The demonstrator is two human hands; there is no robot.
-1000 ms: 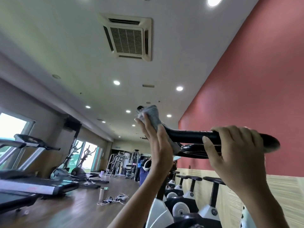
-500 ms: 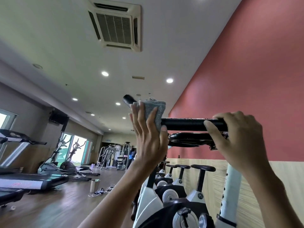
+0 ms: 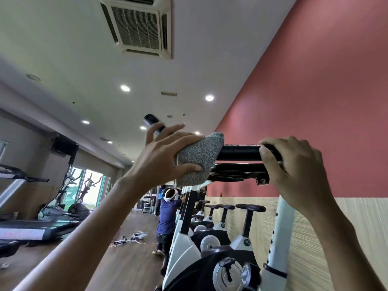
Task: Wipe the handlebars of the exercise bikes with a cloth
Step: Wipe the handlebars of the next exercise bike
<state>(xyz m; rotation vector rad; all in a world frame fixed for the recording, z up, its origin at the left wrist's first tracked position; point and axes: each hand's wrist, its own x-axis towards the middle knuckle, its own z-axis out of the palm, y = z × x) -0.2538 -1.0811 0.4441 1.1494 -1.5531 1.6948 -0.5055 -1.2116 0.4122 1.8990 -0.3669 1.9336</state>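
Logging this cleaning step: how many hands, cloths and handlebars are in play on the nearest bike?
Hands: 2 (left hand, right hand)
Grey cloth: 1
Black handlebar: 1
Total: 4

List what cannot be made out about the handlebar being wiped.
- Head view: the handlebar stretch beneath the cloth is hidden by it and the left hand.
- Head view: its right end is covered by the right hand.
- Head view: the bike base is cut off by the bottom edge.
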